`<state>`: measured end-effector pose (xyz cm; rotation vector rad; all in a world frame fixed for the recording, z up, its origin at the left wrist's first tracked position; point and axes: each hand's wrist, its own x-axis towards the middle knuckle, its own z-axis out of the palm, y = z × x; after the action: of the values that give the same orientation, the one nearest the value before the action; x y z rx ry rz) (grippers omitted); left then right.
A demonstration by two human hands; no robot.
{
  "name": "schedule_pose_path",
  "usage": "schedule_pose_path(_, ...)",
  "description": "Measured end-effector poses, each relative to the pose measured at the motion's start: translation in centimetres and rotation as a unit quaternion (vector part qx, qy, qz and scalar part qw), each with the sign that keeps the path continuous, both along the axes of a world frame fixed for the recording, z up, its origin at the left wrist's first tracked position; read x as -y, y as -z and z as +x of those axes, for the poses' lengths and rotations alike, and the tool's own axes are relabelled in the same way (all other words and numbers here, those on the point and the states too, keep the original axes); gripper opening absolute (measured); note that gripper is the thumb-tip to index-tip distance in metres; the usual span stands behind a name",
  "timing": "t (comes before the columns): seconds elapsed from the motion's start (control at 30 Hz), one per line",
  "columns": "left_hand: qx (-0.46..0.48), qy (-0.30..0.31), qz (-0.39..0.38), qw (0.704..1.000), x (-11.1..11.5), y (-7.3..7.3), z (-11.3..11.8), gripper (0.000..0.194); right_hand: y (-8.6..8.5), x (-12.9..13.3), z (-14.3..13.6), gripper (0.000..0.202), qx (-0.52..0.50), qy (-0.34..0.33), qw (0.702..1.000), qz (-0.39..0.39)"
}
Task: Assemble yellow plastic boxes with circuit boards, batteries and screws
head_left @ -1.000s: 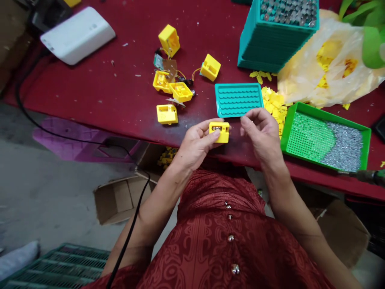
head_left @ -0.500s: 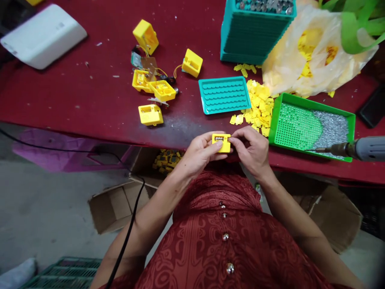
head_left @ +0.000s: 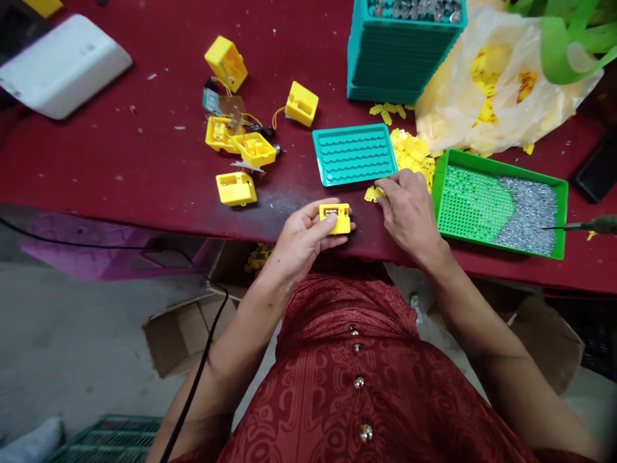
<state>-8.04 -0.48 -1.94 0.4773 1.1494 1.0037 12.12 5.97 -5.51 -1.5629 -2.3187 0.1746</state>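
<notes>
My left hand (head_left: 307, 233) is closed around a small yellow plastic case (head_left: 341, 218), thumb across its front. Silvery cells show in the open compartment of the case. My right hand (head_left: 409, 209) is at the near edge of a pile of flat yellow covers (head_left: 415, 153). Its thumb and forefinger pinch at a small yellow cover (head_left: 373, 194) on the table; the fingertips partly hide it. Just behind lies a teal ridged tray (head_left: 355, 154). A green box (head_left: 475, 199) with silver screws (head_left: 530, 212) is right of this hand.
Several yellow cases with wires (head_left: 231, 132) lie at the left of the red table (head_left: 159, 154). A stack of teal trays (head_left: 398, 61) and a plastic bag (head_left: 453, 109) stand behind. A screwdriver bit (head_left: 573, 226) hangs over the green box. A black cable (head_left: 205, 360) crosses my left arm.
My right hand has left the yellow case and moved up and right to the loose covers. My left hand still holds the case, slightly further left. The screwdriver bit has shifted right.
</notes>
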Motion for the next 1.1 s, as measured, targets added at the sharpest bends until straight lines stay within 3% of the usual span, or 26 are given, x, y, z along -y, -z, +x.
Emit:
schedule_pose_path(0.33, 0.022, 0.002, 0.002, 1.0, -0.1, 0.4, 0.2, 0.033, 0.2, 0.1, 0.4, 0.03, -0.039, -0.001, 0.999, 0.013)
schedule_pose_path(0.63, -0.013, -0.009, 0.037, 0.999, -0.4, 0.4, 0.1, 0.036, 0.8, -1.1, 0.3, 0.022, -0.056, 0.048, 0.997, -0.011)
schedule_pose_path(0.77, -0.02, -0.023, 0.039, 0.999, -0.4, 0.5, 0.1, 0.043, -0.8, -0.3, 0.3, 0.015, -0.142, 0.0, 0.99, -0.005)
schedule_pose_path(0.83, -0.029, -0.027, 0.041, 0.998, -0.4, 0.6, 0.3, 0.048, -2.4, 0.6, 0.2, 0.012, -0.21, -0.043, 0.976, -0.04)
schedule_pose_path(0.9, -0.034, -0.019, 0.048, 0.998, -0.4, 0.8, 0.5, 0.05, -3.9, 1.3, 0.0, 0.013, -0.251, -0.09, 0.956, -0.124)
schedule_pose_path(1.0, -0.042, 0.012, 0.07, 0.997, -0.3, 1.4, 0.7, 0.05, -5.3, 1.6, -0.6, 0.02, -0.242, -0.139, 0.928, -0.246)
schedule_pose_path(1.1, -0.078, 0.039, 0.097, 0.991, -0.1, 2.0, 0.8, 0.051, -5.5, 1.2, -1.0, 0.022, -0.213, -0.136, 0.922, -0.292)
